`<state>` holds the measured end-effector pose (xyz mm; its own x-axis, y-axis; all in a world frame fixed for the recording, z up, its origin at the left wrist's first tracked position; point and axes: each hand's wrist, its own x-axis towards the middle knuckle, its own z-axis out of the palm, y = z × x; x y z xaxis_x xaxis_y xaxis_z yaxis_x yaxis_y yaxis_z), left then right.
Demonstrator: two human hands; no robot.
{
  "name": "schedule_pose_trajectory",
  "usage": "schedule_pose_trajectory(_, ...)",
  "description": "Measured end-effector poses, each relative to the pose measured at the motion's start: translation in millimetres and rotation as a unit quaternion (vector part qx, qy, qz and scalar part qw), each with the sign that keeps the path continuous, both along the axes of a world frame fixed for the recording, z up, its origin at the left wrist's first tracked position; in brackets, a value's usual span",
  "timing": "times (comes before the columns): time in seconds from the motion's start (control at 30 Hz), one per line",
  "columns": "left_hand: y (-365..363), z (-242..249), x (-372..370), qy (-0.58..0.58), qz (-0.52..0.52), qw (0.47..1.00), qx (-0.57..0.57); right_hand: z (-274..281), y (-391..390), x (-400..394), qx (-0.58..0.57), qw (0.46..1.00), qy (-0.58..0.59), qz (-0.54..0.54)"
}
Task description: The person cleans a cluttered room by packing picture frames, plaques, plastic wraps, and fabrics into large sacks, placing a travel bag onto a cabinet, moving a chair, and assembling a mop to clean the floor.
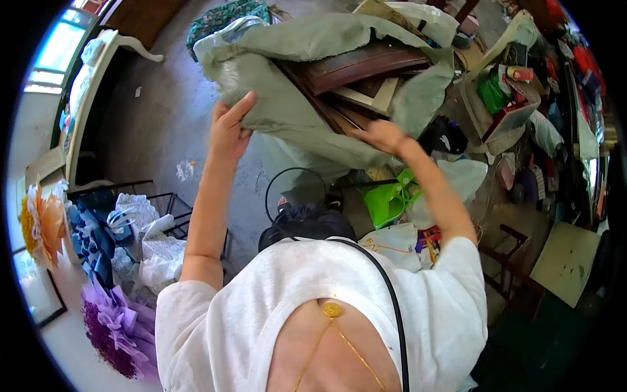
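Observation:
A large grey-green woven sack (287, 104) gapes wide in front of me. Inside it lie dark red-brown wooden panels (356, 68) and a cream-edged frame (377, 97). My left hand (231, 127) is closed on the left edge of the sack, its thumb and fingers pinching the fabric. At the near side of the opening, my right hand (384, 136) reaches in beside the wooden pieces, fingers curled. It is slightly blurred, and whatever it grips is hidden under the fingers.
Below the sack on the right lies a bright green bag (385, 201). A black bag (444, 136) and a cluttered box (499, 108) stand farther right. On the left are a white-legged table (98, 72), a black metal rack (173, 209) and wrapped bouquets (121, 326).

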<state>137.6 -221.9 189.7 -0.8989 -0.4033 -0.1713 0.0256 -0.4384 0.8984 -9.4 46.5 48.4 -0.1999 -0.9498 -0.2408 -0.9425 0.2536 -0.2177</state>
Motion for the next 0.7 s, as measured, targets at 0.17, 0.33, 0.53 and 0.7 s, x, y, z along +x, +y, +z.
schedule_pose_trajectory(0.17,26,17,-28,0.003,-0.051,0.999,-0.014,83,117,-15,-0.400,0.862,-0.109,-0.293)
schedule_pose_trajectory(0.33,5,32,-46,0.092,-0.174,0.978,-0.069,112,145,-5,-0.327,0.746,0.109,-0.569)
schedule_pose_trajectory(0.53,-137,1,27,0.053,-0.107,0.973,-0.199,72,130,69,-0.269,0.589,0.330,-0.687)
schedule_pose_trajectory(0.7,-306,-121,164,-0.189,0.053,0.965,-0.171,90,23,145,-0.353,0.631,0.493,-0.484)
